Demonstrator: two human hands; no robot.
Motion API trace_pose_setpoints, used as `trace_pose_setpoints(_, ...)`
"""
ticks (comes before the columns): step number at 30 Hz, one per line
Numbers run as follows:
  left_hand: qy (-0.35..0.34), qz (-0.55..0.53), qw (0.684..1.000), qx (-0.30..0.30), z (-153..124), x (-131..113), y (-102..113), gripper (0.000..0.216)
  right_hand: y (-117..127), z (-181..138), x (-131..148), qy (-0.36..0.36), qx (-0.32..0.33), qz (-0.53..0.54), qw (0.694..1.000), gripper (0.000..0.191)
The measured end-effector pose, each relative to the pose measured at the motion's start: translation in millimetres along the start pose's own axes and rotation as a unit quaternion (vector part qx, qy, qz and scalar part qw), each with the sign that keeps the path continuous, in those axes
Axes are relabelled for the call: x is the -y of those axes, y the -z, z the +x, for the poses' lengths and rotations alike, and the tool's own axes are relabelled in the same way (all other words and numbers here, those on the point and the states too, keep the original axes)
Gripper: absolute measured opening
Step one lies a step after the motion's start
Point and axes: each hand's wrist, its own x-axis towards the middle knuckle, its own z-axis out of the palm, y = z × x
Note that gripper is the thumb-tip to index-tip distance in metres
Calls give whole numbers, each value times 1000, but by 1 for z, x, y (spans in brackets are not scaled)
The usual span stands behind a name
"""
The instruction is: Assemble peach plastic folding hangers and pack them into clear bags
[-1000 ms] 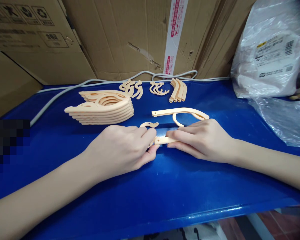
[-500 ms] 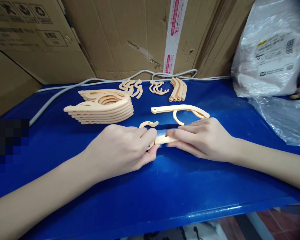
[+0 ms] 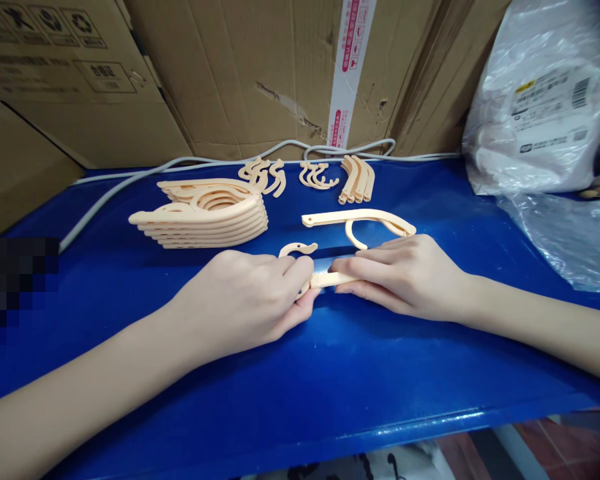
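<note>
My left hand point(image 3: 253, 293) is closed on a cream plastic hook piece point(image 3: 298, 249), its curved tip rising past my knuckles. Between thumb and fingers, my right hand point(image 3: 403, 277) grips a cream plastic hanger arm point(image 3: 329, 280). The arm's end meets the hook piece at my left fingertips; my fingers hide how the two fit together. Just behind my right hand, another long hanger arm with a curved piece attached point(image 3: 357, 217) lies on the table. A neat stack of cream folding hangers point(image 3: 205, 223) sits beyond my left hand.
Along the back of the blue table point(image 3: 300, 400) lie small S-shaped pieces point(image 3: 277, 179), small hooks point(image 3: 316, 177) and several curved arms point(image 3: 359, 179). A white cable point(image 3: 180, 160) runs before the cardboard boxes point(image 3: 260, 73). Clear plastic bags point(image 3: 540, 113) stand at the right.
Both hands stay nearly in place, still holding the same parts. The loose hanger arm near my right hand has shifted very slightly left.
</note>
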Motion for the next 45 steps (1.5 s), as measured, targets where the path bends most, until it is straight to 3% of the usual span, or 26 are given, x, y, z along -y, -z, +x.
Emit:
trace_pose_setpoints(6, 36, -28, 999, 14, 1, -2, -1, 32, -1, 0, -3, -12, -7, 2, 1000, 34)
trace_pose_setpoints(11, 64, -15, 998, 5, -1, 0, 0, 29, 2, 2, -7, -13, -58, -2, 998, 28)
trace_pose_setpoints(18, 71, 5, 997, -11, -3, 1, 1, 25, 8, 4, -21, -136, -142, 12, 980, 25)
trace_pose_setpoints(22, 60, -18, 998, -13, -4, 1, 0, 25, 2, 3, -28, -177, -104, 63, 977, 30)
trace_pose_setpoints(28, -17, -135, 991, 8, -8, -3, -7, 30, -4, 2, -30, -186, -80, 115, 972, 28)
trace_pose_setpoints(45, 48, -32, 998, -7, -7, -2, -8, 31, -5, 2, -29, -209, -87, 99, 969, 29)
